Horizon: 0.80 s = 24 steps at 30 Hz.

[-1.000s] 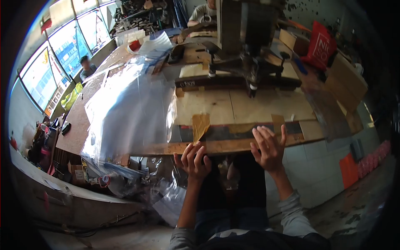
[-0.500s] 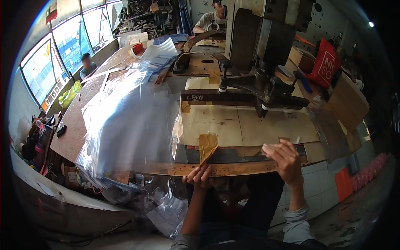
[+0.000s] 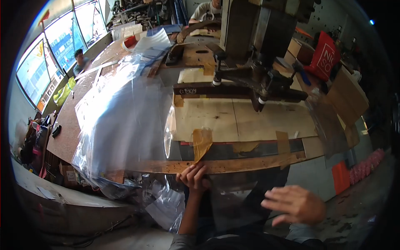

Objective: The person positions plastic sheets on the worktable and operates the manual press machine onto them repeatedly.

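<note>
My left hand (image 3: 194, 176) is closed at the front edge of the worktable, just below a strip of brown tape (image 3: 202, 143). A clear plastic sheet (image 3: 239, 200), hard to make out, hangs below the table edge with its upper left corner at this hand's thumb. Lower and to the right, my right hand (image 3: 298, 205) is in the air, fingers stretched out and thumb apart, slightly blurred. Ahead of both hands, a pale board (image 3: 208, 118) lies under the dark metal bar (image 3: 237, 92) of a press (image 3: 262, 75).
A stack of glossy clear sheets (image 3: 121, 121) covers the table's left side. At the right are a red bag (image 3: 325, 56) and a cardboard piece (image 3: 348, 96). One person (image 3: 204, 11) is behind the press, another (image 3: 81, 62) by the windows. Crumpled plastic (image 3: 164, 202) hangs below the table.
My right hand has moved from the table's front edge down and right, its fingers opening out. The clear sheet now shows below the edge. My left hand stays by the tape; the view has shifted slightly.
</note>
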Tool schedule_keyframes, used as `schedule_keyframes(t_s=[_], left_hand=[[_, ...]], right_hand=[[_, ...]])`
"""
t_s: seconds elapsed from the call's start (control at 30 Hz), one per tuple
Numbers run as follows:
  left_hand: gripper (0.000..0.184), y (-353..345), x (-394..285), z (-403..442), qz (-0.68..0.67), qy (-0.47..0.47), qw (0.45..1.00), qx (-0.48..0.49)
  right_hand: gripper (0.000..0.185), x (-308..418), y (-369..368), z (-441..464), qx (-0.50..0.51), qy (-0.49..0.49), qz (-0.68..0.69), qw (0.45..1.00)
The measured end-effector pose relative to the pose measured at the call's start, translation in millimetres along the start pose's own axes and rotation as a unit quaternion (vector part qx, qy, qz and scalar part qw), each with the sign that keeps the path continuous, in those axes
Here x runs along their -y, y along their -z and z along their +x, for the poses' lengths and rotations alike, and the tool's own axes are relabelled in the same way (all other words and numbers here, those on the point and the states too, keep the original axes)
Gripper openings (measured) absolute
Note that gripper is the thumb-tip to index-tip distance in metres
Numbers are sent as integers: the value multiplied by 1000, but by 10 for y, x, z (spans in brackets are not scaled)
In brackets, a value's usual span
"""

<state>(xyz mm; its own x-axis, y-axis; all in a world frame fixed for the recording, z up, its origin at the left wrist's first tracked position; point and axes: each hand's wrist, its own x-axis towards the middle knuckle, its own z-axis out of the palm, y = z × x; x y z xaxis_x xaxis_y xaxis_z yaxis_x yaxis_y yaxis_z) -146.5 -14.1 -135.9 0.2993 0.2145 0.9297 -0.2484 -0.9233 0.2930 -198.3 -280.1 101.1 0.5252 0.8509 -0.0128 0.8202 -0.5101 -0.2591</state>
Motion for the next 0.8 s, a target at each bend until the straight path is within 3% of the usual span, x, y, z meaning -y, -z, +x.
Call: schedule_keyframes(t_s=[0.03, 0.13, 0.2, 0.27, 0.3, 0.37, 0.5, 0.67, 0.73, 0.8], left_hand=[[40, 85, -15, 67, -55, 14, 998, -3], [31, 341, -76, 458, -169, 92, 981, 19], [22, 414, -52, 833, -237, 147, 956, 87], [21, 379, -14, 1269, -110, 77, 964, 231], [25, 267, -12, 1404, -79, 82, 950, 292], [40, 27, 70, 1501, 9, 100, 904, 416], [38, -173, 37, 1654, 35, 39, 874, 484], [25, -217, 122, 1635, -131, 99, 862, 480], [21, -230, 160, 1618, -223, 164, 838, 470], [24, -206, 63, 1665, -324, 265, 826, 377]], right_hand=[[62, -36, -103, -72, 38, 27, 77, 996], [63, -341, -16, -117, 53, 83, 201, 975], [56, -774, -25, -71, -65, 30, 200, 977], [45, -1150, -134, 73, -214, -220, 230, 924], [43, -1449, -151, 136, -231, -212, 79, 946], [47, -1855, -218, 201, -218, -332, 149, 906], [53, -2138, -339, 327, -212, -294, 69, 930], [33, -2317, -381, 363, -238, -133, 75, 959], [23, -2322, -369, 316, -245, -194, 271, 911], [16, -2217, -263, 306, -278, -214, 406, 844]])
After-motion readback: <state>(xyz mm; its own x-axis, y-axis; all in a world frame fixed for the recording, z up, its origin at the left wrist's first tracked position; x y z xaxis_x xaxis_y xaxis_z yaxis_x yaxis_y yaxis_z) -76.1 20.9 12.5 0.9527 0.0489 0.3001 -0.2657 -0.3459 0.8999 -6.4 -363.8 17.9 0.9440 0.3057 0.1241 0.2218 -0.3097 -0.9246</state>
